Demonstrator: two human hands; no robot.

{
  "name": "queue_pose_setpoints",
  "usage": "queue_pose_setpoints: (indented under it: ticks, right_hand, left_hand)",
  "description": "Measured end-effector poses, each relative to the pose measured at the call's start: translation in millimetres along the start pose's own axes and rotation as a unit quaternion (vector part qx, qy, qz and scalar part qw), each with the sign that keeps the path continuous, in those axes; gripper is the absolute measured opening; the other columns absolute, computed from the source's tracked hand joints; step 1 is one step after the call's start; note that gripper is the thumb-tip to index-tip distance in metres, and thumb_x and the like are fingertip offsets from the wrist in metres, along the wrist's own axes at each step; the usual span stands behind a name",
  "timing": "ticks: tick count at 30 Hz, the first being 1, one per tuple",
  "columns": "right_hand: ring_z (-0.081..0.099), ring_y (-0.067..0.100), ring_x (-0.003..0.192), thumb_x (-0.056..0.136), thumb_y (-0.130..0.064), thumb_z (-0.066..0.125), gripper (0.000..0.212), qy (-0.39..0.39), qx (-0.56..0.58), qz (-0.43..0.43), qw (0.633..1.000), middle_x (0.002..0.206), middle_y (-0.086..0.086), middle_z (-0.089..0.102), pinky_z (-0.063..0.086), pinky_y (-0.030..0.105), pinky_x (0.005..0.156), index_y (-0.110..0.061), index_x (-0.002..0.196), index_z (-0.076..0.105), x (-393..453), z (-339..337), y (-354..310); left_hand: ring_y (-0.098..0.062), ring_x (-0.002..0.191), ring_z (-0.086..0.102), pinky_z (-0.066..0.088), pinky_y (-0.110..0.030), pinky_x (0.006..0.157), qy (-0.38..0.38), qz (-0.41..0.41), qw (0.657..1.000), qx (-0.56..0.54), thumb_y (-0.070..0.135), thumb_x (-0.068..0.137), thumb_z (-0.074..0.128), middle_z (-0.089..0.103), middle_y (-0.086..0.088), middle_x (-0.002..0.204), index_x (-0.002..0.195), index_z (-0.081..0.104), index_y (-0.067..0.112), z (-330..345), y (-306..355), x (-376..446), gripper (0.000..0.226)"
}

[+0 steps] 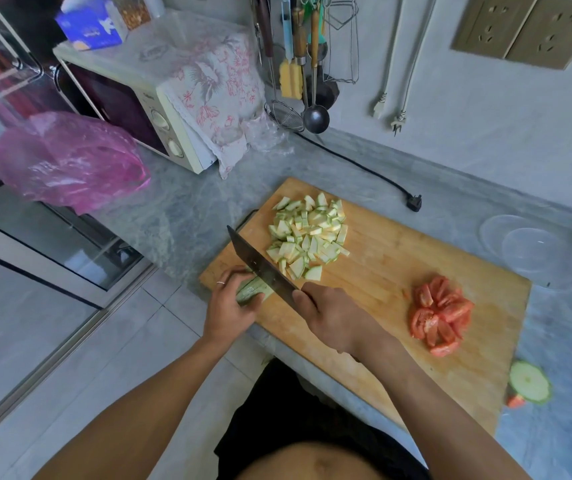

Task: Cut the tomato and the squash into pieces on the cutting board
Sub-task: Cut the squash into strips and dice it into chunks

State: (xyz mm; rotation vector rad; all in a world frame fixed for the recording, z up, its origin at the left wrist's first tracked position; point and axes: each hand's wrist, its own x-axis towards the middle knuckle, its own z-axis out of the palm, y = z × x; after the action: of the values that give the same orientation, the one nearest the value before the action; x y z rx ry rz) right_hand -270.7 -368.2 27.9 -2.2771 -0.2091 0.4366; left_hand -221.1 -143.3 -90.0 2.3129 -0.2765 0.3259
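A wooden cutting board [392, 268] lies on the grey counter. On its far left part sits a heap of cut squash pieces [309, 237]. Red tomato wedges [440, 315] are piled near its right edge. At the board's left corner my left hand [227, 311] holds down the uncut squash stub [253, 291], fingers curled over it. My right hand [329, 317] grips the handle of a dark cleaver [260, 263], whose blade rests against the stub's cut end.
A microwave [146, 109] with a floral cloth and a pink plastic bag [66, 161] stand at the left. Utensils [298, 64] hang on the wall. A black plug [414, 202] lies behind the board. Clear plastic lids [534, 251] and squash and tomato ends [528, 382] lie to the right.
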Motion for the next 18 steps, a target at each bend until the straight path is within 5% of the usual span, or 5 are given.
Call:
queue_pose_setpoints:
  ticks: [4,11,18]
  right_hand:
    - [0.044,0.024,0.053,0.106,-0.038,0.035,0.036,0.005,-0.016,-0.016,1.0,0.063,0.005,0.049,0.035,0.037,0.052,-0.02,0.075,0.04,1,7,-4]
    - [0.049,0.038,0.057,0.105,-0.04,0.033,0.035,0.022,-0.02,-0.007,1.0,0.067,0.015,0.053,0.041,0.046,0.054,-0.015,0.082,0.042,7,19,-7]
    - [0.049,0.035,0.058,0.105,-0.042,0.031,0.033,0.008,-0.05,-0.003,0.999,0.071,0.015,0.054,0.035,0.035,0.053,-0.015,0.089,0.041,20,26,-4]
  left_hand:
    - [-0.016,0.112,0.061,0.051,-0.032,0.094,0.0,0.001,1.0,0.001,0.02,0.074,0.08,0.06,-0.003,0.118,0.106,0.067,0.008,2,-3,-1,0.036]
    - [-0.019,0.11,0.062,0.052,-0.029,0.091,0.013,0.0,1.0,0.002,0.017,0.075,0.081,0.061,-0.007,0.119,0.105,0.069,0.005,6,-5,-2,0.035]
    - [-0.02,0.112,0.061,0.048,-0.022,0.096,0.02,0.012,1.0,0.001,0.011,0.075,0.082,0.06,-0.011,0.12,0.107,0.069,0.001,9,-7,-2,0.036]
